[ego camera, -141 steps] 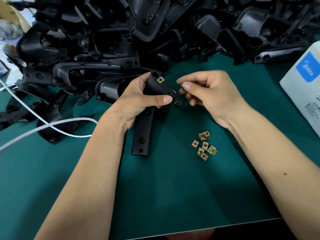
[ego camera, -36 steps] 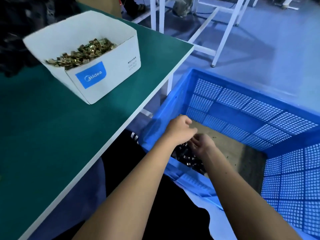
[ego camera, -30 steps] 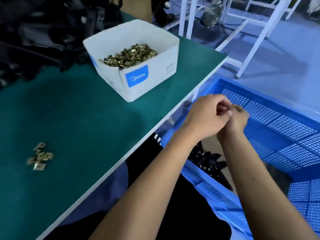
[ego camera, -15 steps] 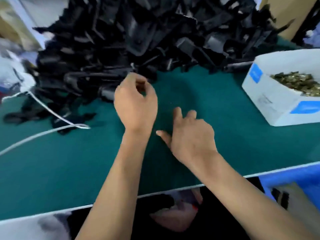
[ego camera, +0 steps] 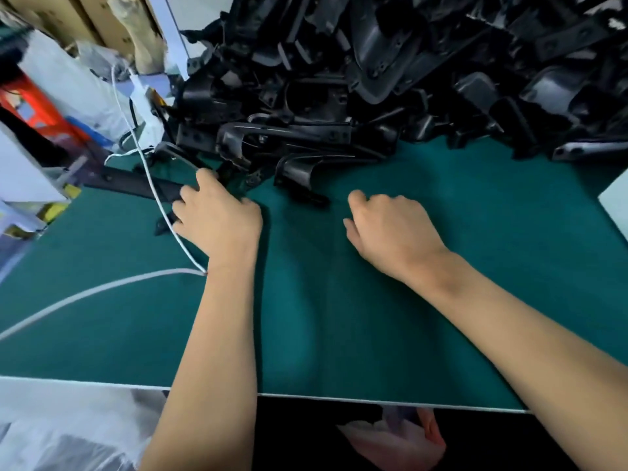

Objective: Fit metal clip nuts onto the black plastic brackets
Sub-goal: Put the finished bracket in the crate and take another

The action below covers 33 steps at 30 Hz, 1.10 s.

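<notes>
Black plastic brackets (ego camera: 390, 69) lie heaped on the green surface (ego camera: 373, 300), ahead of both hands. Left hand (ego camera: 217, 219) rests at the heap's near edge, fingers curled onto a long bracket (ego camera: 136, 181); whether its grip is closed on it I cannot tell. Right hand (ego camera: 390, 229) hangs loosely curled, holding nothing. A white cable (ego camera: 102, 287) crosses the surface left of the left hand, with cartons and bags beyond.

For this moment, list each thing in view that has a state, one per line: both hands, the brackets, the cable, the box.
Left hand: fingers on a black bracket at the pile's edge; a closed grip is not clear.
Right hand: fingers loosely curled, holding nothing, low over the green mat.
Bracket pile: heaped, untouched by the right hand.
White cable: slack, draped across the bracket.
White box: only a corner in frame, contents unseen.
</notes>
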### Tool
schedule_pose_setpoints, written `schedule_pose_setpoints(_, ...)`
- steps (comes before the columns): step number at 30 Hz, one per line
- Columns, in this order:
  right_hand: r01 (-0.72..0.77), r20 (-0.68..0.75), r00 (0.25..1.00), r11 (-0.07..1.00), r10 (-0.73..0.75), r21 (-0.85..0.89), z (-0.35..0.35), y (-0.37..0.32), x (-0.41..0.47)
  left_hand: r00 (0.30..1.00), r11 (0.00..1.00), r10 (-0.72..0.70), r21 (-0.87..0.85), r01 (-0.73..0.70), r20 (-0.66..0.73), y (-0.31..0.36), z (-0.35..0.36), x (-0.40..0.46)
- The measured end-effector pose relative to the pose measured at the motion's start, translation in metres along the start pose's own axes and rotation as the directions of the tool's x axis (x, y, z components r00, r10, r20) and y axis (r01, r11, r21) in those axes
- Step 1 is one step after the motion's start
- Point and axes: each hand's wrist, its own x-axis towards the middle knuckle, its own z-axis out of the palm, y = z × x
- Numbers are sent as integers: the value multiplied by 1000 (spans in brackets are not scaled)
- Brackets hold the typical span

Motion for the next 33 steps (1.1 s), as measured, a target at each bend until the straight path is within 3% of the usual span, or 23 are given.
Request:
schedule_pose_setpoints(2, 35, -17, 999, 998, -34, 46, 1, 2, 2, 999, 994, 23, -108, -25, -24, -3, 0, 0)
schedule_pose_setpoints(5, 24, -32, 999, 994, -20, 109, 1, 3, 0, 988, 962, -71, -273, 32, -135, -2, -5, -2)
schedule_pose_setpoints(10, 10, -71, 997, 982, 4, 190, -1, 6, -2, 948, 775, -237, -630, 52, -214, 9, -9, -12)
schedule_pose_setpoints(12, 2, -113, 993, 954, 33, 298, -1, 13, -4, 948, 629, -252, -778, 8, -193, 14, -6, -14)
schedule_pose_setpoints(14, -32, -122, 988, 893, 96, 449, 0, 25, -6, 970, 415, -245, -905, 93, -13, 23, 1, -17)
schedule_pose_setpoints(15, -70, -99, 984, 837, 146, 542, 0, 32, -6, 972, 259, -186, -948, 186, 140, 30, 5, -23)
schedule_pose_setpoints(17, -177, -5, 964, 660, 265, 730, 0, 46, -4, 913, -37, 34, -913, 407, 406, 48, 11, -39)
schedule_pose_setpoints(18, -238, 64, 947, 551, 316, 800, 0, 53, -2, 872, -83, 153, -873, 480, 465, 56, 15, -47)
schedule_pose_setpoints(20, -338, 213, 910, 338, 357, 878, 1, 68, 1, 806, 44, 326, -860, 509, 493, 69, 25, -60)
schedule_pose_setpoints(22, -386, 314, 891, 184, 328, 904, 0, 84, 2, 773, 229, 417, -878, 420, 478, 78, 35, -64)
schedule_pose_setpoints(25, -363, 360, 885, -49, 296, 931, -2, 100, -3, 728, 283, 511, -889, 360, 457, 90, 46, -60)
schedule_pose_setpoints(27, -320, 332, 890, -91, 313, 943, -3, 104, -5, 689, 242, 544, -876, 418, 479, 95, 50, -57)
schedule_pose_setpoints(33, -298, 291, 879, -41, 378, 954, 2, 101, -5, 552, 88, 585, -723, 685, 594, 92, 54, -56)
